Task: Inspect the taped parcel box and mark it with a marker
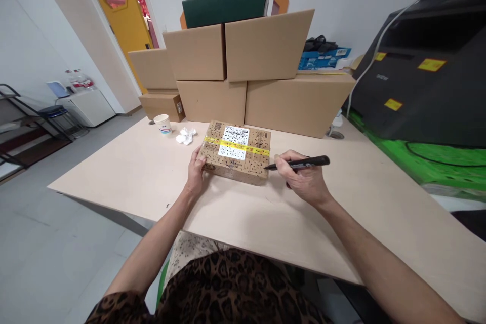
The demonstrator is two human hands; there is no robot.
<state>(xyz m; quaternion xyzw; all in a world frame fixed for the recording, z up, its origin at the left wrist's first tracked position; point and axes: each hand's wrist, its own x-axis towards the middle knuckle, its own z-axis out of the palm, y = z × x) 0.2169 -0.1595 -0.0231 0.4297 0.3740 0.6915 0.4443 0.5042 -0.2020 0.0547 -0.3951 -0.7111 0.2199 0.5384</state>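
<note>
Black cylindrical marker (308, 162) gripped in right hand (301, 176), tip at one brown, black-speckled cardboard box (261, 171); left hand (196, 168) grasps box's left side.

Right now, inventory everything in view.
table: one, pale, centre
parcel: one, brown, on table
label: one, white, on parcel
tape: one, yellow, across parcel
marker: one, black, at parcel
cup: one, white, table's left
tissue: one, white, beside cup
cardboard boxes: six, brown, behind parcel
case: one, green, atop boxes
crate: one, blue, behind boxes
machine: one, black, right
cover: one, green, right
cabinet: one, white, left
door: one, yellow, back left
left hand: one, against parcel
right hand: one, on marker
</note>
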